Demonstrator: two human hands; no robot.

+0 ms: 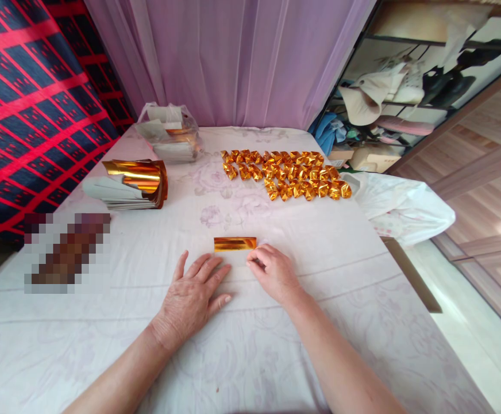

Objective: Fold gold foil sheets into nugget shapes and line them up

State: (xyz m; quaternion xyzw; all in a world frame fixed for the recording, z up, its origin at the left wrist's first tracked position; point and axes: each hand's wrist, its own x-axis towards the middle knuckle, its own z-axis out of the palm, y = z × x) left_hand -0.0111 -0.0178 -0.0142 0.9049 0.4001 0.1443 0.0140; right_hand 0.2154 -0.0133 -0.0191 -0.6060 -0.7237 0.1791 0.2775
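Observation:
A gold foil sheet (235,244), folded into a narrow strip, lies on the white floral cloth of the table (155,241). My left hand (192,296) rests flat on the cloth with fingers spread, fingertips just below the strip's left part. My right hand (273,270) is curled at the strip's right end, fingertips pinching its lower right edge. Beyond, several folded gold foil ingots (285,173) lie in rows.
A curled stack of gold foil sheets (132,184) sits at the left. A plastic bag with more paper (170,135) stands behind it. A white bag (401,207) hangs off the table's right edge. Shelves with clutter (397,92) stand at the right.

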